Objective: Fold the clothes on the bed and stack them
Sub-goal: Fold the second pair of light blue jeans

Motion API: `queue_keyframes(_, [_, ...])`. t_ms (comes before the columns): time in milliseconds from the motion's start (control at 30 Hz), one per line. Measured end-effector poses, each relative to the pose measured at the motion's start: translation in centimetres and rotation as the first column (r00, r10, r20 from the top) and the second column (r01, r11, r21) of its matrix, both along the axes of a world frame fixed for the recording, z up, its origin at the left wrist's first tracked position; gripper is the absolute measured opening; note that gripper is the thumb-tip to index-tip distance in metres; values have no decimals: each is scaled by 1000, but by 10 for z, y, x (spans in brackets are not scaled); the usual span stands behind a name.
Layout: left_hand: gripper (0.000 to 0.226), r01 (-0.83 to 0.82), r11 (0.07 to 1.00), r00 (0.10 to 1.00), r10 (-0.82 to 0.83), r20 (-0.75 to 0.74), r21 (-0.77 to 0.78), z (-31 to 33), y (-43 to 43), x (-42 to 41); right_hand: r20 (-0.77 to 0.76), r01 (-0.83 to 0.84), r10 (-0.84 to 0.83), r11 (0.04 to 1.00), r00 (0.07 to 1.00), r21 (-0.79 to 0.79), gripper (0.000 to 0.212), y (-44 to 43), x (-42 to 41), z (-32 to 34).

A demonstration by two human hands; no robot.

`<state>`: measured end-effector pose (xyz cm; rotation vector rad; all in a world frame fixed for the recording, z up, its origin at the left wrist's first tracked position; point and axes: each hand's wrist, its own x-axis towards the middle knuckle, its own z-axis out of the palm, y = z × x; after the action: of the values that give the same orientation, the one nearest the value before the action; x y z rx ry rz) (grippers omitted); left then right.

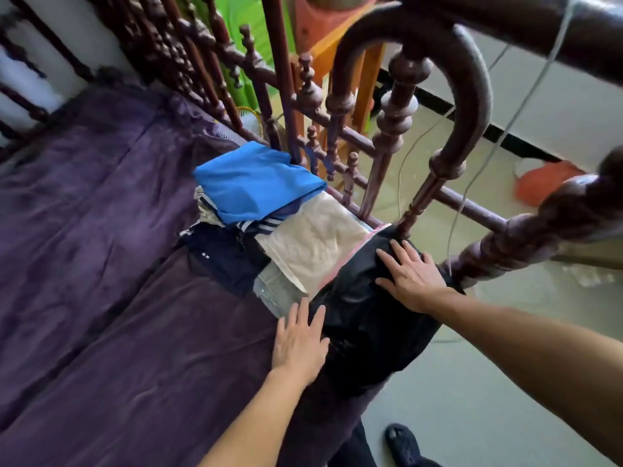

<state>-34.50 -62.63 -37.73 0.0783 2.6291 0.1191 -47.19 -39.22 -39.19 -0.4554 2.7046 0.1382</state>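
Observation:
A shiny black garment [367,318] lies folded at the bed's right edge, close to the footboard. My right hand [409,279] rests flat on its far end with fingers spread. My left hand [300,342] lies flat at its near left edge, partly on the purple bedspread [111,264]. Just beyond the black garment lies a beige folded piece [313,247] over grey jeans [276,291]. Further back sits a blue folded garment [253,183] on striped and dark navy clothes [226,254].
The dark carved wooden footboard [397,129] with spindles and an arch stands right behind the clothes. A thin white cable [485,163] hangs over it. Beyond are an orange wooden stand [347,48], an orange object [546,183] on the floor, and my dark shoe [403,444].

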Motion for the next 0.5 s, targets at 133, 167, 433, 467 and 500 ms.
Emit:
queue_keyframes(133, [41, -216, 976, 976, 216, -18, -11, 35, -11, 53, -90, -92, 83, 990, 992, -110, 57, -15, 22, 37])
queue_keyframes(167, [40, -281, 960, 959, 281, -26, -5, 43, -11, 73, -93, -131, 118, 980, 989, -149, 54, -23, 31, 46])
queue_keyframes(433, [35, -643, 766, 764, 640, -80, -16, 98, -23, 265, -147, -511, 490, 816, 859, -271, 41, -116, 154, 100])
queue_keyframes(467, [34, -684, 729, 727, 679, -97, -18, 107, -27, 288, -152, -562, 542, 778, 826, -282, 41, -132, 171, 109])
queue_keyframes(500, [34, -724, 689, 687, 718, -112, -17, 117, -33, 311, -156, -606, 589, 739, 793, -294, 41, -147, 188, 117])
